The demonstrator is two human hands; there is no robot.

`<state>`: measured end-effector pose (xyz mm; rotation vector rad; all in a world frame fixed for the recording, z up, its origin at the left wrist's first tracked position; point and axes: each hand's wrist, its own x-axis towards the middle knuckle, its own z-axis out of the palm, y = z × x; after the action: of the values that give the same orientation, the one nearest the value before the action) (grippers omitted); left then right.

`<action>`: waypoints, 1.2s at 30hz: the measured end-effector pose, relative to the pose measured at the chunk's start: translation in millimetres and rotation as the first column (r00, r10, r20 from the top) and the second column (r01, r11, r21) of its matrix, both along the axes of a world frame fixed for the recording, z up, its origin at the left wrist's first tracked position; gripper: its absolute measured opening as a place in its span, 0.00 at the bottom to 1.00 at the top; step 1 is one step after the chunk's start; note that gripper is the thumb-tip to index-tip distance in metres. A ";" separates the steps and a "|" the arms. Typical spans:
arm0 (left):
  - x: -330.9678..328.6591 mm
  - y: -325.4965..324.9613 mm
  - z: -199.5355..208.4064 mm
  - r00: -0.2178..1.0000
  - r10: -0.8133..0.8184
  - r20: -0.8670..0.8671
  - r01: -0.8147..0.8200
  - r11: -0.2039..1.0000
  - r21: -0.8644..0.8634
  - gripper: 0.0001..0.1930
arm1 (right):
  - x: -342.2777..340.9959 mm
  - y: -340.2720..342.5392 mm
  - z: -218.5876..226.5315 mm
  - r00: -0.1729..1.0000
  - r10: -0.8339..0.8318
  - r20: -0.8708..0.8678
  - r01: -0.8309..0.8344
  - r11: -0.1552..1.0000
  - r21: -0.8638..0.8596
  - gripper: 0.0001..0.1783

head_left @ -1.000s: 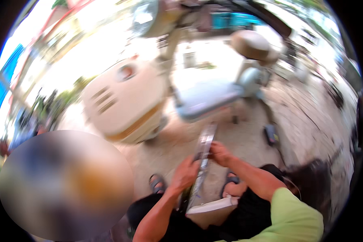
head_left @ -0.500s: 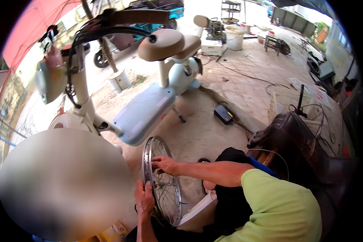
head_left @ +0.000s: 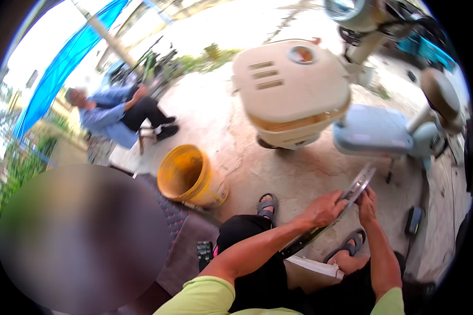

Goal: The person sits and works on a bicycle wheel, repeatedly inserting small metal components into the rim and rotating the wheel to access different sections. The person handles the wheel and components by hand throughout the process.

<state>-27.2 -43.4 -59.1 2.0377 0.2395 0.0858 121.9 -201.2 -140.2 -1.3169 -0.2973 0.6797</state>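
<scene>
A spoked metal wheel rim (head_left: 358,184) stands nearly edge-on between my knees, slanting up to the right. My left hand (head_left: 325,209) is closed round its left side, with the thumb and fingers against the metal. On the opposite side, my right hand (head_left: 368,206) holds the rim near its upper end, its fingers partly hidden behind the edge. Seen this way, the spokes and hub hardly show. The lower end of the wheel rests by my lap, next to a pale strip of material (head_left: 315,265).
A yellow bucket (head_left: 215,185) stands at left on the concrete. Ahead is a cream and light-blue electric scooter (head_left: 291,84) with a blue footboard (head_left: 373,128). A black box (head_left: 414,220) lies at right. Another person (head_left: 110,115) sits at far left. A phone-like object (head_left: 204,254) lies beside my left thigh.
My view has swung far to the left, bringing in the bucket and the seated person. The wheel now appears edge-on, still between both hands.
</scene>
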 end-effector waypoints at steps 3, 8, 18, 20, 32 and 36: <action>-4.7 0.4 4.9 0.999 0.029 0.026 -0.028 0.999 -0.045 0.18 | 18.2 -5.6 -18.9 0.967 0.029 0.254 -0.010 0.997 -0.075 0.12; -9.8 -2.7 -1.2 0.998 0.048 0.037 -0.047 0.999 -0.022 0.17 | 18.7 -5.1 -24.7 0.967 0.024 0.253 -0.003 0.996 -0.085 0.12; -7.0 -0.4 2.2 0.999 0.024 0.049 -0.023 1.000 -0.021 0.18 | 17.7 -10.4 -18.5 0.977 0.026 0.210 -0.019 0.999 -0.034 0.10; -8.1 7.6 21.3 1.000 -0.023 -0.018 0.023 0.999 -0.038 0.19 | 20.4 -13.2 -22.8 0.975 0.050 0.217 -0.044 0.999 -0.032 0.10; -38.3 90.0 98.3 0.820 0.444 0.360 0.101 0.507 -0.856 0.08 | 17.2 -4.6 -8.8 0.961 0.080 0.264 -0.066 0.996 -0.061 0.10; -62.1 89.6 181.1 0.582 0.442 0.683 0.278 0.681 -0.677 0.12 | 10.4 -4.9 -5.1 0.975 0.057 0.216 -0.042 0.997 -0.071 0.10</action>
<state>-89.3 46.2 122.0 0.9674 -0.2110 0.8635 132.3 -206.1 -145.3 -1.4536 -0.4901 0.5913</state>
